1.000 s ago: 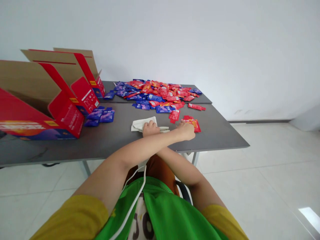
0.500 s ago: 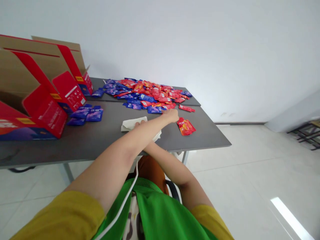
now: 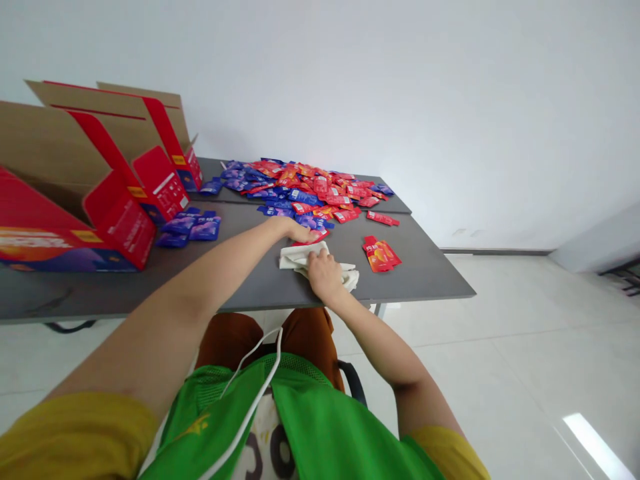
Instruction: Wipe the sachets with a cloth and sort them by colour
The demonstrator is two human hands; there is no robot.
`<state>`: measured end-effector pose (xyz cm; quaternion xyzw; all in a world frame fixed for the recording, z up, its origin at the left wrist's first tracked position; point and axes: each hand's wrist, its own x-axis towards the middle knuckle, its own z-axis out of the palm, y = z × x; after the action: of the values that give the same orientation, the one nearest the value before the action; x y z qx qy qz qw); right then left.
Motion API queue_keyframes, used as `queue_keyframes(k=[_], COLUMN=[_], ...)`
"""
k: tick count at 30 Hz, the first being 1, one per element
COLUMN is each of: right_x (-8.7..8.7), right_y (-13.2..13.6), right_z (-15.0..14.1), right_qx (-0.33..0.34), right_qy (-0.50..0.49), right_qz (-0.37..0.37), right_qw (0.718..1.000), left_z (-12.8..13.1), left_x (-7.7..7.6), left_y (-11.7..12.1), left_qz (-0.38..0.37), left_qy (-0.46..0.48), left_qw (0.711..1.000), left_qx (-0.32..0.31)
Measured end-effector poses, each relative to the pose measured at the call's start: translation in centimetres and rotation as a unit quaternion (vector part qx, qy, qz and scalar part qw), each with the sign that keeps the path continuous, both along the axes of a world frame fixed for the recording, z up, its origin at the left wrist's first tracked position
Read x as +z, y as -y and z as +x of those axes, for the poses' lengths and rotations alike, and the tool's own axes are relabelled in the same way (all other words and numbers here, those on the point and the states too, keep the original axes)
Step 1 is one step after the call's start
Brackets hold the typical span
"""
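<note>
We find the left hand (image 3: 300,232) palm down at the middle of the grey tabletop (image 3: 420,277), its fingers reaching over a red packet (image 3: 314,238) that lies just beyond the white cloth (image 3: 294,257). The fingers appear to be fairly straight, but the view from above is poor at the tips, and we cannot tell whether they pinch the packet or merely touch it. We record the right hand (image 3: 325,273) on the white cloth, its fingers curled and gathered on a fold; the cloth is crumpled and shows on both sides of that hand, near the front edge of the tabletop. To the right of the cloth we note two red-and-orange packets (image 3: 377,255), one partly overlapping the other, lying flat and apart from both hands. Farther back, a single red packet (image 3: 383,219) lies flat near the right end of a large heap of red and blue packets (image 3: 310,187). The heap spreads across the rear of the tabletop, mostly blue on its left and mostly red toward its right. On the left we observe open red cartons (image 3: 120,220), their brown inner faces showing and their flaps raised. A small group of blue packets (image 3: 193,228) rests beside the cartons, between them and the hands. Behind everything we see a plain white wall (image 3: 450,100).
</note>
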<state>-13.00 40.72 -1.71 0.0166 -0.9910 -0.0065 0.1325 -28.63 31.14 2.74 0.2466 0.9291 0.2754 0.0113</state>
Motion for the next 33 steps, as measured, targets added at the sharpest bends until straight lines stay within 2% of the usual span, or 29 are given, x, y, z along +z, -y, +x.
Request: queue_keyframes(k=[3, 7, 10, 13, 19, 23, 27, 30, 33], right_x=[0.4, 0.4, 0.6, 1.4, 5.0, 7.5, 9.0, 9.2, 8.1], right_y=[-2.1, -3.5, -3.5, -3.5, -5.2, -6.2, -5.4, -3.6, -1.1], right_z=[-0.7, -2.1, -3.3, -4.7, -6.8, -6.3, -5.1, -4.6, -4.8], right_qx=[-0.013, -0.027, -0.04, -0.055, -0.114, -0.13, -0.077, -0.017, 0.055], right_qy=[0.014, -0.002, -0.009, -0.006, 0.03, 0.026, 0.019, 0.024, 0.033], right_qz=[0.007, 0.005, 0.0, -0.003, -0.032, -0.039, -0.035, -0.061, -0.105], right_qw=[1.0, 1.0, 0.999, 0.998, 0.993, 0.99, 0.996, 0.998, 0.992], left_z=[0.9, 2.7, 3.6, 4.3, 4.3, 3.2, 2.7, 2.8, 2.7], left_x=[0.5, -0.4, -2.0, -3.3, -3.6, -3.2, -2.2, -1.8, -2.3], left_y=[3.0, 5.2, 5.6, 5.6, 6.4, 7.6, 9.0, 9.9, 10.7], left_qz=[-0.067, -0.112, -0.097, -0.069, -0.041, -0.075, -0.104, -0.105, -0.043], left_qy=[0.033, -0.04, -0.077, -0.09, -0.084, -0.008, 0.072, 0.095, 0.076], left_qw=[0.997, 0.991, 0.986, 0.983, 0.987, 0.992, 0.991, 0.99, 0.993], left_qx=[-0.006, 0.054, 0.113, 0.141, 0.132, 0.103, 0.043, -0.025, -0.078])
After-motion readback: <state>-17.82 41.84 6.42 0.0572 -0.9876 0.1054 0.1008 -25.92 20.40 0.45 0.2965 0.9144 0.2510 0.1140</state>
